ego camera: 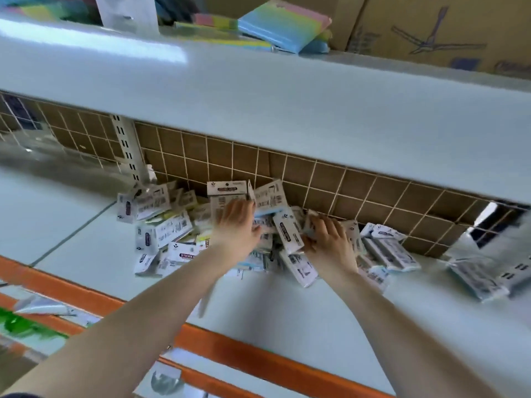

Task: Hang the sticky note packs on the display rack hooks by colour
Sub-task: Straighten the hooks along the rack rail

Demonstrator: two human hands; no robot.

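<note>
Lower shelf (287,305): pale blue-grey, smooth painted metal by its look, soft sheen.
Upper shelf (258,90): same pale finish, glossier, a bright glare patch near its left end.
Orange front edge strip (244,354): smooth, looks like plastic.
White sticky note packs (161,225): printed card headers under shiny clear wrap.
White wire grid (316,179): thin coated wire over a matt brown back panel.
Brown boxes (431,24): matt printed cardboard.
Pastel pads (284,24): matt paper.
</note>
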